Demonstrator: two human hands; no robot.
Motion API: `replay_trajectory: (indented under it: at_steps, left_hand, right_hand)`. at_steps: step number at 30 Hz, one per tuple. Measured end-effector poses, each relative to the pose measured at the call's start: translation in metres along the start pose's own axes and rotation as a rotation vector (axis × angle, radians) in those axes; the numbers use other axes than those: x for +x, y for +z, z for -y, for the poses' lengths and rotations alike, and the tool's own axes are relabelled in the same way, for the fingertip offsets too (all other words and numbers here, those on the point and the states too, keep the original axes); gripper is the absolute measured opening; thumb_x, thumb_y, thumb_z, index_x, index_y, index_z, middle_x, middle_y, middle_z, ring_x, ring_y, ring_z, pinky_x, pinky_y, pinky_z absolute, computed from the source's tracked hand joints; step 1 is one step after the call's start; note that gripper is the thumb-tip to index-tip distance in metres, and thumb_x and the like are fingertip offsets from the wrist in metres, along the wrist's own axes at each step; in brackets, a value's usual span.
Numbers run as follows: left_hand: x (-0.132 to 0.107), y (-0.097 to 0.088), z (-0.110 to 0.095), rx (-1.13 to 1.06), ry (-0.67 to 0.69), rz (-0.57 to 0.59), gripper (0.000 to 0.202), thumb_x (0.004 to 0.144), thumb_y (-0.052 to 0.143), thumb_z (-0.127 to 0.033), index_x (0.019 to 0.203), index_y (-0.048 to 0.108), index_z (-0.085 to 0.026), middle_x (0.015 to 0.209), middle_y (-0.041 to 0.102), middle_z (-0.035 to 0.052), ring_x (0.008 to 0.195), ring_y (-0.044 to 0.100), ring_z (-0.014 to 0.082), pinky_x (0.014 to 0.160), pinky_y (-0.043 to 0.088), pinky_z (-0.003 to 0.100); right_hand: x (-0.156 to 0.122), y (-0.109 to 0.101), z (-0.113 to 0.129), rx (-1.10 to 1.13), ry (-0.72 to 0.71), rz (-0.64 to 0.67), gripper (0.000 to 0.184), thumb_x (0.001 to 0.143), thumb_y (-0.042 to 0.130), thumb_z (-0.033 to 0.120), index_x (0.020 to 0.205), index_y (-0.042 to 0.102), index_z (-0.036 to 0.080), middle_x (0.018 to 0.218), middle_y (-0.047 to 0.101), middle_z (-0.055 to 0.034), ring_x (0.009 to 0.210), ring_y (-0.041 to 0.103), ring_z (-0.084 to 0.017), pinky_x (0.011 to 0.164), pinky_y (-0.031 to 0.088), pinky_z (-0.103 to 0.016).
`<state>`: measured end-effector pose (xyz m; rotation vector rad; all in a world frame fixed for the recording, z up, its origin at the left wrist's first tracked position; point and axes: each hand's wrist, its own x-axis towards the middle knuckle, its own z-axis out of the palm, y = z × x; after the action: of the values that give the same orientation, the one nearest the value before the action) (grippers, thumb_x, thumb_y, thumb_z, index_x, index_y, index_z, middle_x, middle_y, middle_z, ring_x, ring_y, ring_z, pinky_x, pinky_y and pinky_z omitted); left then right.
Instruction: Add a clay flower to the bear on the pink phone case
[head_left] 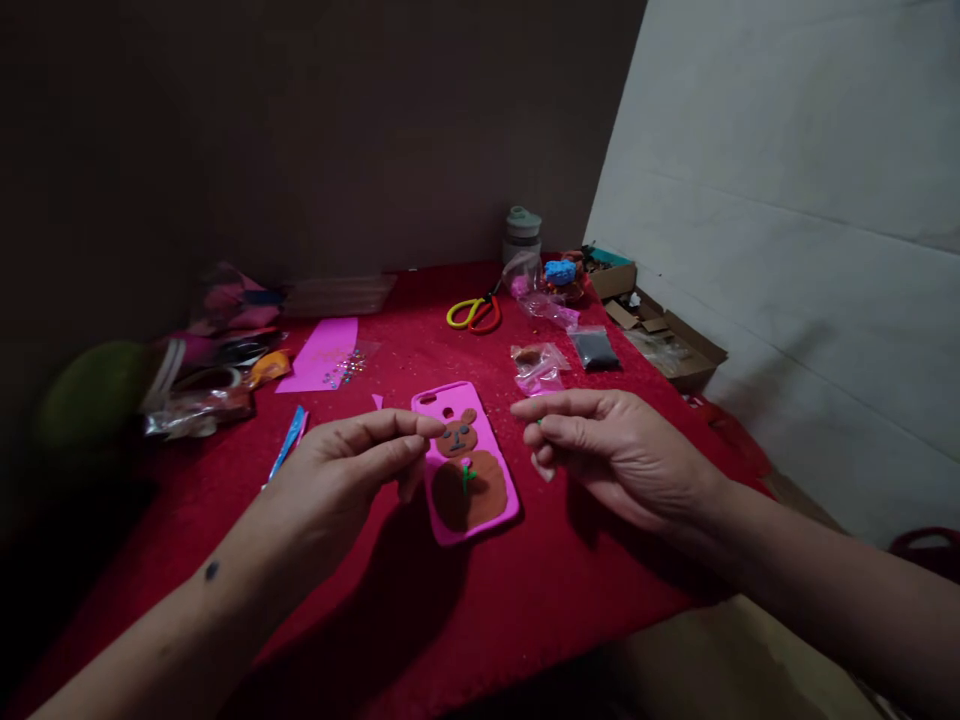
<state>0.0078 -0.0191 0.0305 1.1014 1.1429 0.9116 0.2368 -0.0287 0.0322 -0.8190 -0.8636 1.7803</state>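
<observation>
A pink phone case [491,440] lies on the red cloth [390,600], bearing a brown clay bear with a small pink and green flower on its belly. My left hand [352,465] hovers at the case's left edge, thumb and fingers pinched together; what they hold is too small to see. My right hand [600,440] floats just right of the case, fingers curled and pinching a tiny green bit of clay.
Small plastic bags of clay [536,365] and a dark packet [594,348] lie beyond the case. Yellow-and-red scissors [474,313], a grey jar [522,235], blue clay [559,271], a cardboard box [675,345], pink paper [324,352] and wrapped clutter [202,385] surround it.
</observation>
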Motion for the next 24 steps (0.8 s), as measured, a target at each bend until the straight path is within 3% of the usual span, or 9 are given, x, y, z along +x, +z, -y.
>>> replay_trajectory:
  at_steps: [8, 17, 21, 24]
  left_hand:
    - [0.002, -0.018, 0.008, 0.058, 0.031, -0.045, 0.011, 0.079, 0.067, -0.023, 0.087, 0.072, -0.018, 0.062, 0.061, -0.0019, 0.058, 0.05, 0.0099, 0.061, 0.037, 0.023]
    - [0.002, -0.018, 0.015, 0.139, -0.002, 0.001, 0.013, 0.083, 0.063, -0.025, 0.092, 0.071, -0.02, 0.065, 0.058, -0.0028, 0.059, 0.047, 0.0099, 0.059, 0.033, 0.024]
    - [0.001, -0.018, 0.014, 0.125, -0.001, 0.011, 0.012, 0.083, 0.064, -0.025, 0.092, 0.071, -0.021, 0.065, 0.059, -0.0029, 0.06, 0.048, 0.0098, 0.059, 0.034, 0.024]
    - [0.0, -0.019, 0.015, 0.111, 0.007, 0.006, 0.012, 0.083, 0.064, -0.024, 0.092, 0.072, -0.021, 0.066, 0.059, -0.0029, 0.061, 0.048, 0.0096, 0.06, 0.035, 0.023]
  right_hand:
    - [0.019, 0.01, -0.008, -0.014, 0.102, 0.132, 0.017, 0.068, 0.082, 0.019, 0.081, 0.076, 0.011, 0.067, 0.069, -0.0039, 0.055, 0.06, -0.008, 0.054, 0.047, -0.018]
    - [0.031, 0.005, -0.02, -0.054, 0.106, 0.159, 0.032, 0.075, 0.078, 0.04, 0.065, 0.065, 0.013, 0.053, 0.057, 0.001, 0.044, 0.048, -0.007, 0.042, 0.033, -0.017]
    - [0.027, 0.003, -0.021, -0.06, 0.064, 0.191, 0.039, 0.079, 0.073, 0.039, 0.054, 0.053, 0.015, 0.05, 0.049, 0.003, 0.043, 0.04, -0.007, 0.042, 0.03, -0.02]
    - [0.025, 0.003, -0.021, -0.058, 0.057, 0.199, 0.036, 0.081, 0.07, 0.036, 0.057, 0.055, 0.015, 0.052, 0.05, 0.0025, 0.045, 0.042, -0.007, 0.044, 0.032, -0.02]
